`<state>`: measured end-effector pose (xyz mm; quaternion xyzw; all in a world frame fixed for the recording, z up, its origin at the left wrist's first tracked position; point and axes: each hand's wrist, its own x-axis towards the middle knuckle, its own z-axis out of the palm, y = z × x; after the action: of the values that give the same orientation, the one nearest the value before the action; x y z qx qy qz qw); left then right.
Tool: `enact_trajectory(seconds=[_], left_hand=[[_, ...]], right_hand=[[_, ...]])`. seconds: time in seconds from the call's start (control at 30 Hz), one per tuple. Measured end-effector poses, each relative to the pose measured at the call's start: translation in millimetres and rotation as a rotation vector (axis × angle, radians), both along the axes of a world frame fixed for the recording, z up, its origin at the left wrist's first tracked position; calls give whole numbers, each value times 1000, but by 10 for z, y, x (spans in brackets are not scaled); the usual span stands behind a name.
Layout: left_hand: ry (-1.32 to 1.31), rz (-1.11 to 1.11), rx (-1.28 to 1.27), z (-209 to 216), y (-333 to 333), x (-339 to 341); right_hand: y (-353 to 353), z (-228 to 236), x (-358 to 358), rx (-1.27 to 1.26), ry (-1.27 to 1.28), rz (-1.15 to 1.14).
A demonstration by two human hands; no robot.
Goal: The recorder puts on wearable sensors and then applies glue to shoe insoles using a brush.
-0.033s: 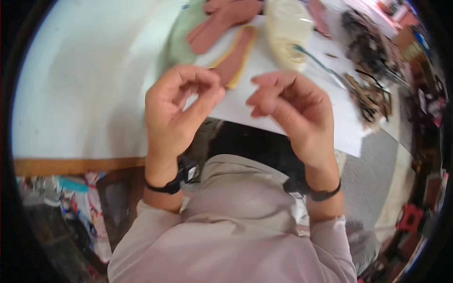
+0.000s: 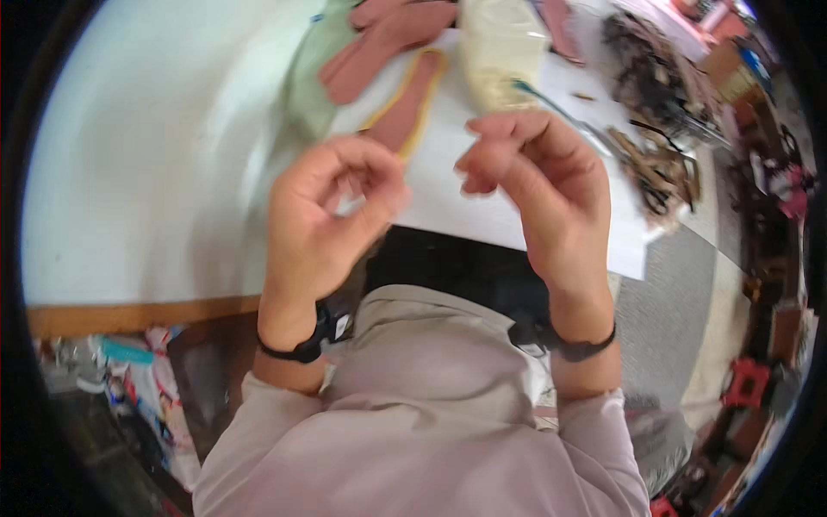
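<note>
Both hands hang in front of me over the near edge of the table, apart from each other. My left hand [image 2: 332, 202] is closed in a pinch, thumb tip against fingertips; motion blur hides whatever may be between them. My right hand [image 2: 547, 177] has its thumb pressed to curled fingers, and nothing I can name shows there. Just beyond the left hand, a reddish-brown insole [image 2: 403, 121] with a yellow border lies on a white sheet [image 2: 465, 207], its lower end partly covered by that hand. More reddish-brown insoles [image 2: 383, 53] lie overlapped farther back.
A cream plastic container [image 2: 504, 47] stands beyond my right hand, with a teal-handled brush [image 2: 551, 102] leaning from it. Scissors [image 2: 659, 200] and brown scraps [image 2: 642, 159] lie at the right. Green material [image 2: 310, 95] borders the sheet; a wooden edge [image 2: 146, 314] runs along the table.
The table things sit slightly farther left in the view. My left hand is a little lower against the insole, uncovering more of the sheet. Both hands keep their closed shape.
</note>
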<state>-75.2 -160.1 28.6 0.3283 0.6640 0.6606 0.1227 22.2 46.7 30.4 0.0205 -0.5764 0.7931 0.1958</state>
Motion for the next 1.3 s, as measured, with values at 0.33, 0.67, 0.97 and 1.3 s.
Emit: enact_trajectory(seconds=[0.33,0.67,0.97,1.3], left_hand=[[54,-865,-169,-232,1173,815],[-213,-1082,-197,-380,1375,857],[-514,-1282,52,-731,1558,929],[-386,-1035,43,-665,1545,874]], right_hand=[[681,305,-72,-257,329,-467],[795,330,-42,984,298,-1076],[746,440,22,590,164,-811],[941,392,81,-97,244,-700]])
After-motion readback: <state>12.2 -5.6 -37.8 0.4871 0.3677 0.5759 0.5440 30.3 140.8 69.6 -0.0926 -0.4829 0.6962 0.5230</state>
